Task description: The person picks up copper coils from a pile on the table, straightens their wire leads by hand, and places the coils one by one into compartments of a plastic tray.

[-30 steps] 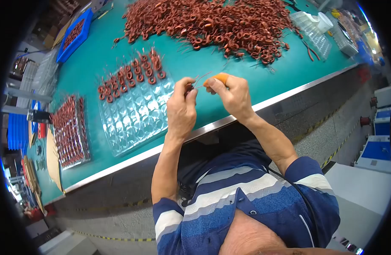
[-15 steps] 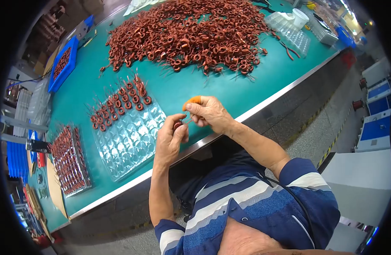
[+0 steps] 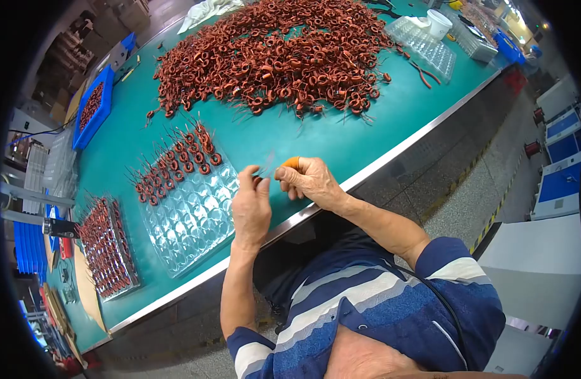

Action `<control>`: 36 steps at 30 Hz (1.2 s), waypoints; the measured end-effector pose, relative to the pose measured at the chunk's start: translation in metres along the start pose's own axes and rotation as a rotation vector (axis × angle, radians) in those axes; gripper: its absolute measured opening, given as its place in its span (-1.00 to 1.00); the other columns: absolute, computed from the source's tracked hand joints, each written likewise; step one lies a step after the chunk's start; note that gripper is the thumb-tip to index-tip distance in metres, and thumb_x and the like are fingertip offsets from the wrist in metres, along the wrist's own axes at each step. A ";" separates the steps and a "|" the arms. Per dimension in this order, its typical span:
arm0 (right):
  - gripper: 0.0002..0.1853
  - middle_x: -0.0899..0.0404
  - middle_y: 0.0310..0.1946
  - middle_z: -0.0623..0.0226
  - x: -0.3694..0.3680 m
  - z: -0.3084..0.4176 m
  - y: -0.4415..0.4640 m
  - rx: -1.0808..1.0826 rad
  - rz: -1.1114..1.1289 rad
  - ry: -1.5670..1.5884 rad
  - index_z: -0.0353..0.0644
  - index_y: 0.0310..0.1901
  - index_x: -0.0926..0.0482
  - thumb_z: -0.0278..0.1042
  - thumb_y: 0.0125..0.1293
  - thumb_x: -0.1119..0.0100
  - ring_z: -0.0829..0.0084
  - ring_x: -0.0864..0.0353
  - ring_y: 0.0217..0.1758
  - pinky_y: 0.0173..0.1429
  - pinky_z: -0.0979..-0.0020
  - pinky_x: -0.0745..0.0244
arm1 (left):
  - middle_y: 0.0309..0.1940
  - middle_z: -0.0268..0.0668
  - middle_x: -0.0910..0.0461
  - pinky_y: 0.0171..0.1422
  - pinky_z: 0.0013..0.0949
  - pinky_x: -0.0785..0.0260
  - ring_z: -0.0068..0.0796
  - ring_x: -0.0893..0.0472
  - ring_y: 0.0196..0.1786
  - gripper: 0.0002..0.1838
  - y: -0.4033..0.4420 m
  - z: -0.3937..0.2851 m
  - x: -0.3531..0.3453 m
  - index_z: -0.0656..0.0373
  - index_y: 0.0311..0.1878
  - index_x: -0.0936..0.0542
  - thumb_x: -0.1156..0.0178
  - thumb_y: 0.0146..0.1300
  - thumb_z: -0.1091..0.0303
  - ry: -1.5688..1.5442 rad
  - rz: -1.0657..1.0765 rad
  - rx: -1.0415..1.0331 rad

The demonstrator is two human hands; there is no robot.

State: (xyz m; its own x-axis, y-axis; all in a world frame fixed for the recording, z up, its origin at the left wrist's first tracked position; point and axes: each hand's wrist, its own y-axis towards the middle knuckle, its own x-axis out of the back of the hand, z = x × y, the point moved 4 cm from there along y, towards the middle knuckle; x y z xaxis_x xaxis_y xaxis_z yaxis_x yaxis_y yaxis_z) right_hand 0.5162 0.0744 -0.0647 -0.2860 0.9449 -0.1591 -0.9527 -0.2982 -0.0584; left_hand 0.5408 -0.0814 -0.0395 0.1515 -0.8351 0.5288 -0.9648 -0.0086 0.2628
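My left hand is closed, thumb and fingers pinched round a small copper-wound ring coil that they mostly hide. Blurred thin wire leads rise from between the hands. Just to the right, my right hand has its thumb and forefinger pressed together; whatever they pinch is too small to make out. An orange finger cot covers that forefinger. Left of the hands lies a clear plastic tray with round pockets. Several coils stand in its far rows, leads upward, while the nearer pockets hold none.
A large heap of copper-wound coils covers the far side of the green table. A filled tray stands at left, with a blue bin beyond. Red-handled pliers, clear trays and a white cup are at right.
My left hand has turned and closed more over the coil, which showed before. The leads now point upward instead of toward my right hand. My right hand has shifted slightly down.
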 end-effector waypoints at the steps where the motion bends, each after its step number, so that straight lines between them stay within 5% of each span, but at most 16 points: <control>1: -0.57 -0.61 -0.50 0.38 0.000 0.001 0.000 -0.010 -0.007 0.028 -0.31 -0.21 -0.63 0.01 0.35 -0.26 0.66 -0.54 -0.54 -0.48 0.62 -0.40 | -0.30 0.04 -0.59 -0.16 -0.05 -0.45 0.10 -0.63 -0.22 -0.72 0.002 -0.005 -0.001 0.26 0.11 -0.41 -0.10 0.38 0.42 0.025 0.062 -0.061; 4: -0.67 -0.59 -0.51 0.43 0.003 0.007 0.008 -0.049 0.016 0.137 -0.28 -0.25 -0.63 -0.10 0.36 -0.27 0.69 -0.51 -0.56 -0.49 0.65 -0.37 | -0.13 0.11 -0.53 -0.09 -0.03 -0.43 0.14 -0.58 -0.10 -0.67 0.008 -0.013 0.000 0.26 0.16 -0.36 -0.08 0.37 0.47 0.066 0.267 -0.179; 11: -0.74 -0.54 -0.54 0.46 0.006 0.008 0.010 -0.247 0.180 0.286 -0.21 -0.29 -0.61 -0.15 0.33 -0.30 0.68 -0.45 -0.58 -0.51 0.66 -0.31 | -0.23 -0.05 -0.53 -0.12 -0.06 -0.42 0.06 -0.58 -0.19 -0.72 0.022 -0.044 0.028 0.21 0.04 -0.41 -0.20 0.32 0.38 0.203 0.566 -0.231; 18: -0.74 -0.62 -0.56 0.39 -0.002 0.051 -0.012 0.233 -0.168 -0.390 -0.37 -0.34 -0.63 -0.28 0.30 -0.27 0.64 -0.45 -0.55 -0.48 0.50 -0.35 | -0.29 -0.07 -0.64 -0.19 -0.19 -0.53 -0.08 -0.69 -0.21 -0.62 0.015 -0.030 0.014 0.27 0.00 -0.43 -0.34 0.25 0.32 0.032 0.251 -0.185; 22: -0.80 -0.62 -0.58 0.40 0.003 0.058 -0.013 0.142 -0.091 -0.127 -0.36 -0.32 -0.64 -0.35 0.31 -0.26 0.68 -0.45 -0.55 -0.49 0.52 -0.34 | -0.29 -0.16 -0.67 -0.16 -0.34 -0.55 -0.36 -0.70 -0.25 -0.59 0.012 -0.023 0.009 0.30 0.01 -0.44 -0.34 0.28 0.23 -0.314 0.315 0.029; 25: -0.80 -0.60 -0.58 0.42 0.005 0.056 -0.016 0.223 -0.148 -0.206 -0.36 -0.32 -0.63 -0.35 0.31 -0.27 0.70 -0.46 -0.54 -0.48 0.55 -0.35 | -0.32 -0.21 -0.67 -0.18 -0.41 -0.54 -0.49 -0.67 -0.30 -0.57 0.009 -0.022 0.003 0.31 0.01 -0.45 -0.34 0.28 0.21 -0.426 0.288 0.056; 29: -0.78 -0.54 -0.62 0.47 -0.004 0.062 -0.021 0.604 -0.246 -0.457 -0.33 -0.34 -0.61 -0.31 0.32 -0.29 0.69 -0.45 -0.58 -0.52 0.58 -0.31 | -0.33 -0.22 -0.64 -0.19 -0.42 -0.53 -0.51 -0.65 -0.32 -0.58 0.005 -0.018 -0.002 0.31 0.02 -0.42 -0.31 0.31 0.21 -0.568 0.290 0.028; 32: -0.77 -0.54 -0.60 0.46 0.000 0.054 -0.018 0.170 -0.100 0.008 -0.30 -0.34 -0.61 -0.28 0.33 -0.28 0.69 -0.43 -0.59 -0.52 0.60 -0.30 | -0.33 -0.22 -0.59 -0.17 -0.40 -0.50 -0.47 -0.62 -0.31 -0.60 -0.001 -0.023 -0.003 0.31 0.06 -0.37 -0.24 0.37 0.22 -0.835 0.269 -0.024; 36: -0.78 -0.55 -0.59 0.45 -0.007 0.050 -0.011 0.085 0.006 0.193 -0.29 -0.32 -0.62 -0.28 0.36 -0.26 0.71 -0.42 -0.57 -0.52 0.62 -0.28 | -0.35 -0.22 -0.52 -0.15 -0.39 -0.47 -0.45 -0.57 -0.30 -0.62 -0.003 -0.022 -0.006 0.30 0.11 -0.31 -0.13 0.45 0.22 -1.046 0.232 -0.091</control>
State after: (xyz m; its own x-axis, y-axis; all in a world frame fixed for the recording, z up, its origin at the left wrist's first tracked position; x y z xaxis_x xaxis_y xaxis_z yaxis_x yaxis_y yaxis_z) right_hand 0.5232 0.0782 -0.0136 -0.2743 0.8974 -0.3457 -0.9587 -0.2834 0.0249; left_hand 0.5481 -0.0640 -0.0254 -0.3343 -0.8674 -0.3686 -0.9202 0.2158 0.3267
